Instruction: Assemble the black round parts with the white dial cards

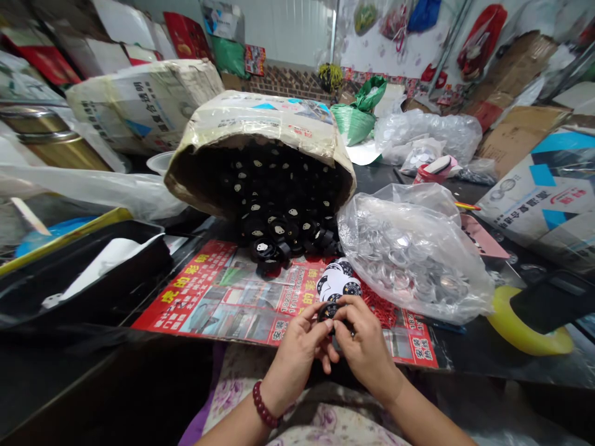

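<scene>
My left hand (pixel 302 341), with a beaded bracelet on the wrist, and my right hand (pixel 367 344) meet near the front edge of the table. Between their fingertips is a small round black dial part (pixel 328 311); fingers cover much of it. Just beyond it lie several printed black-and-white dial discs (pixel 335 282). A heap of thin red pieces (pixel 379 303) is beside my right hand. Farther back, black round housings (pixel 279 229) spill from the mouth of a large sack (pixel 260 118). Clear ring-shaped parts fill a transparent plastic bag (pixel 413 248) at the right.
A red printed sheet (pixel 223 291) lies under the parts. On the left is a black tray (pixel 130 266) with a white strip inside. A yellow tape roll (pixel 525 328) sits at the right, and a printed carton (pixel 548 192) behind it. A gold canister (pixel 51 136) stands far left.
</scene>
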